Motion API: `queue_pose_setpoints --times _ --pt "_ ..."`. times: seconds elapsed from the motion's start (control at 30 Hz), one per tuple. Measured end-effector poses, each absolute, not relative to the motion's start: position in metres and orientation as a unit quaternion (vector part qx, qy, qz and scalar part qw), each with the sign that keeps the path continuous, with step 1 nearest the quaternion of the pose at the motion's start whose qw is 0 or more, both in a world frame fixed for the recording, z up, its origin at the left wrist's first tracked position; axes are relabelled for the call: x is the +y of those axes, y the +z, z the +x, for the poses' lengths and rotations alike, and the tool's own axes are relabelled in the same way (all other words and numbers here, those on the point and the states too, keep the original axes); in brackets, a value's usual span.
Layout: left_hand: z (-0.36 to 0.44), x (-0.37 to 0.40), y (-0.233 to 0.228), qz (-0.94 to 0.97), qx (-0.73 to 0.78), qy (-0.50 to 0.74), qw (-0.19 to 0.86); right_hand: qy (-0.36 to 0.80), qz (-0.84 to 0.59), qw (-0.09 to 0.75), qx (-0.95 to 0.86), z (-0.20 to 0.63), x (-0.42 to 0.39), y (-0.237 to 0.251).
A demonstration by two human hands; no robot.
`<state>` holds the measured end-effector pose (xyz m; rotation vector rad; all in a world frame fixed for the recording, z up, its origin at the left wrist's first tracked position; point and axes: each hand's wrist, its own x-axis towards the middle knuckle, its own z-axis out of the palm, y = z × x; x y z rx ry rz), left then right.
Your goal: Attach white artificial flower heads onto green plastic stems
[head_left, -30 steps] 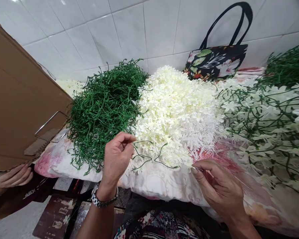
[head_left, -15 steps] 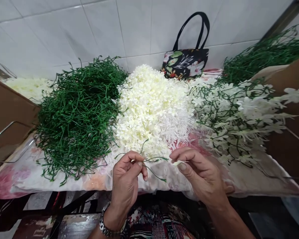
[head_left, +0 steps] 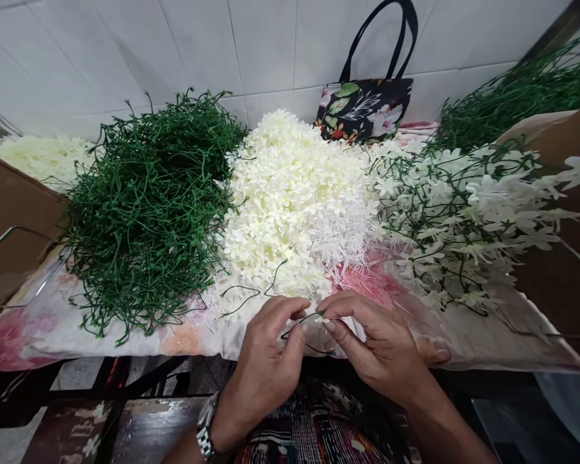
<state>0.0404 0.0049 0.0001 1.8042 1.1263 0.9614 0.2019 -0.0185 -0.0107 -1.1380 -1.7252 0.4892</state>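
Note:
My left hand (head_left: 275, 341) is closed in a pinch on a thin green artificial flower stem (head_left: 308, 317). Its branches curve out below the fingers toward the right. Close beside it, my right hand (head_left: 379, 345) pinches a small white flower piece (head_left: 323, 319) at the stem's tip; the fingertips cover most of it. Both hands are above the front edge of the cloth. Just beyond them spreads a heap of cream artificial flowers (head_left: 280, 193), with thin white strands (head_left: 341, 235) at its right. Loose green stem ends (head_left: 241, 299) lie in front of the heap.
A large pile of green stems (head_left: 145, 212) is at the left. On the right lie stems bearing white flowers (head_left: 464, 200), near a cardboard box (head_left: 560, 277). A floral bag (head_left: 367, 109) leans against the tiled wall. Another cardboard panel (head_left: 19, 212) borders the left.
My hands have come together, the left moving right and turning over. The stem tip now meets the white piece in my right fingers. The view has tilted slightly downward.

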Motion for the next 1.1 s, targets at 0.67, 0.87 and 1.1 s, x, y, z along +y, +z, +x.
queue_pose_setpoints --times 0.67,0.87,1.1 --pt "0.04 -0.002 -0.033 0.451 0.436 0.403 0.666 0.185 -0.511 0.467 -0.698 0.192 -0.03 -0.008" --pt "0.039 -0.001 -0.031 0.511 0.433 0.409 0.62 0.175 -0.508 0.456 -0.71 0.192 -0.028 -0.005" --pt "0.042 0.003 -0.025 0.596 0.445 0.388 0.545 0.172 -0.501 0.426 -0.733 0.196 -0.026 -0.01"
